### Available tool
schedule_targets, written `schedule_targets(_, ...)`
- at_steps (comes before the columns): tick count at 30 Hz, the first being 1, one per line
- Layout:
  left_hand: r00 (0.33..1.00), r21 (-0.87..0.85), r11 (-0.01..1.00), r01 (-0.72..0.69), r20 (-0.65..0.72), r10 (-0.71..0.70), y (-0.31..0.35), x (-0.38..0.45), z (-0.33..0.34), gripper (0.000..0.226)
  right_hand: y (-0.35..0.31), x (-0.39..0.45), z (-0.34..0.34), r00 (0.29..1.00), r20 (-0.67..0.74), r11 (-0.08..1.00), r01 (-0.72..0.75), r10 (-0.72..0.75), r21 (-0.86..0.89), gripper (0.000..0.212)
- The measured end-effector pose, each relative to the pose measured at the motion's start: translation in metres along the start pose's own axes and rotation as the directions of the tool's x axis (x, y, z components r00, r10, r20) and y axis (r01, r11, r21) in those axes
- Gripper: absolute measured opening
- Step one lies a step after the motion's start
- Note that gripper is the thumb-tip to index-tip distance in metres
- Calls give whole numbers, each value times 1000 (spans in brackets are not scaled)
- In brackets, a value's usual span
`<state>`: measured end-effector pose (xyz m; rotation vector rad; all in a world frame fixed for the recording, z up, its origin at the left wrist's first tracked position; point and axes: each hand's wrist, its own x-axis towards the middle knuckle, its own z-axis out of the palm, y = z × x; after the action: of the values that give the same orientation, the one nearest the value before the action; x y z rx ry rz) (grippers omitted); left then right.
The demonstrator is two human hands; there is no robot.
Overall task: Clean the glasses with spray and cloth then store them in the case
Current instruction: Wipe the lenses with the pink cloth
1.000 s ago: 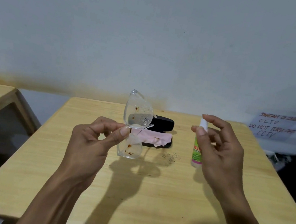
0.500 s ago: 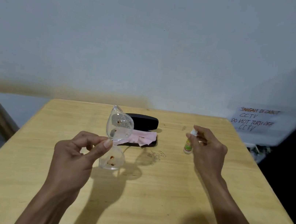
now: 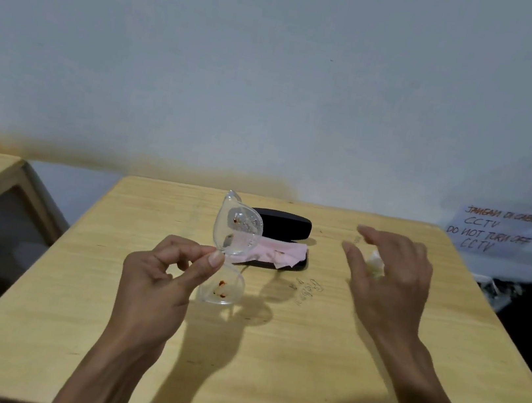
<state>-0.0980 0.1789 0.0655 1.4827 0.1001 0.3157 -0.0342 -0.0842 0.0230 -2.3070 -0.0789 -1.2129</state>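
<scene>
You are risking a slip: the clear glasses (image 3: 233,248), red-spotted, are hanging above the tabletop (image 3: 269,357) from a thin pinch at the bridge, just before the open black case (image 3: 283,226) holding the pink cloth (image 3: 281,250). Your left hand (image 3: 159,285) is pinching them closed-tight; your right hand (image 3: 387,281) is spreading open, empty, over the blurred spray bottle (image 3: 374,264).

Wooden table (image 3: 269,357), open black case (image 3: 283,226)

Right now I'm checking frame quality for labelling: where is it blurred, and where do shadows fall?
Head view: right hand motion-blurred; left hand and glasses sharper; their shadows fall on the table; wall sign smeared.
</scene>
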Motion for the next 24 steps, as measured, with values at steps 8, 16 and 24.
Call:
schedule_targets(8, 999, 70, 997, -18, -29, 20, 4, 4, -18, 11, -28, -18, 63, 858, 467, 966, -256, 214, 27, 29)
schedule_targets(16, 998, 32, 999, 32, -46, -31, 0, 11, -27, 11, -10, -14, 97, 791, 392, 879, -461, 470, -125, 38)
schedule_targets(24, 998, -20, 999, 44, -49, -45, -6, 21, -29, 7, -8, -11, 111, 746, 360, 814, -577, 560, -71, 25)
